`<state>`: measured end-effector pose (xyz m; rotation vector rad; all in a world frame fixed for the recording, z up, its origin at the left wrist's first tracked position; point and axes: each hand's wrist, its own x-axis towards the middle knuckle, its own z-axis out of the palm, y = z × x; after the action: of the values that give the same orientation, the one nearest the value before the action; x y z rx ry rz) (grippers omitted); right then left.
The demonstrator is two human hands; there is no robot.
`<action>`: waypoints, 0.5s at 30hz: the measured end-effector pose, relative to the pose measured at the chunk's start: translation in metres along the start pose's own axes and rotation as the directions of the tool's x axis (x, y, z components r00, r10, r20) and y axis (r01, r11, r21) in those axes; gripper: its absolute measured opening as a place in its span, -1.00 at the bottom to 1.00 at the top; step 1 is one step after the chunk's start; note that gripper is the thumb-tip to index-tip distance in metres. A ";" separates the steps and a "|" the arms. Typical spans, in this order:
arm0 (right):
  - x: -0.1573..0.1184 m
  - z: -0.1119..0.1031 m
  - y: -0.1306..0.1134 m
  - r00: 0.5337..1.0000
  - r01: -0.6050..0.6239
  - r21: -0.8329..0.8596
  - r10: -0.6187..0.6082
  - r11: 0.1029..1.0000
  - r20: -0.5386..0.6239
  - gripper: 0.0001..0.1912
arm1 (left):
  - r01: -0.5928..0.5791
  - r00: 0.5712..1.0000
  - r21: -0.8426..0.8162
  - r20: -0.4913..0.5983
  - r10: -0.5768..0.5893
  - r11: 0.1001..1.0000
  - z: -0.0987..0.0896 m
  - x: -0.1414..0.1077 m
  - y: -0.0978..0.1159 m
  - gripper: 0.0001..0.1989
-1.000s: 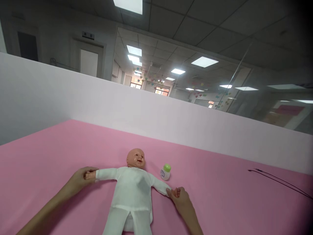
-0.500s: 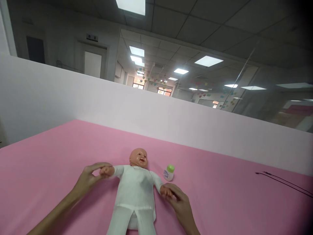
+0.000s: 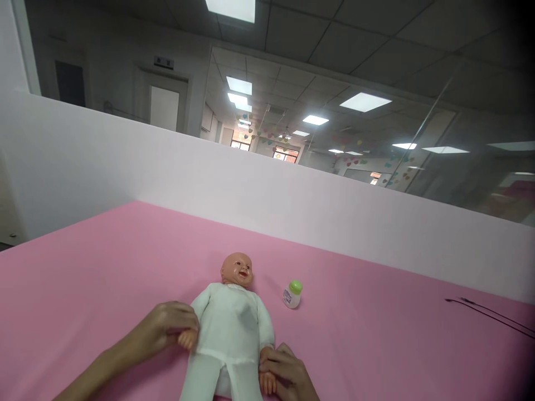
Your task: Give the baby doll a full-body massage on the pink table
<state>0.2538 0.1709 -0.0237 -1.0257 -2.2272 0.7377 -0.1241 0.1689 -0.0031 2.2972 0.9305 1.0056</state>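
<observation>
A baby doll [image 3: 232,320] in a white cloth suit lies on its back on a pink surface [image 3: 368,345], its head toward the wall. Both of its arms point down along its sides. My left hand [image 3: 173,323] is closed around the doll's arm near the wrist, on the left of the picture. On the other side, my right hand [image 3: 286,370] grips the doll's other forearm just above its small hand. Parts of my fingers are hidden behind the doll's arms.
A small clear bottle with a green cap [image 3: 292,294] stands right of the doll's shoulder. Thin black cords [image 3: 493,314] lie at the far right. A white low wall [image 3: 251,189] borders the pink surface, with glass above it.
Both my hands have brought the doll's arms down from spread outward to close along its body. The view has shifted slightly; the bottle stands as before.
</observation>
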 end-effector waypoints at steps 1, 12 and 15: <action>0.002 0.001 -0.002 1.000 0.000 0.026 0.000 1.000 -0.019 -0.66 | 0.094 0.992 -0.099 -0.078 -0.102 0.991 -0.006 0.001 -0.002 -0.80; 0.147 0.001 0.018 0.762 -0.242 0.459 0.460 0.855 -0.456 -0.46 | 0.415 0.540 -0.629 -0.411 -0.735 0.657 0.001 0.119 -0.069 -0.48; 0.160 0.002 0.030 0.717 -0.418 0.528 0.625 0.739 -0.307 -0.53 | 0.503 0.521 -0.585 -0.381 -0.763 0.636 0.014 0.128 -0.081 -0.56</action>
<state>0.1802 0.3149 -0.0031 -1.4554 -1.2587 1.0319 -0.0807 0.3148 -0.0046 1.0595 1.5105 1.4113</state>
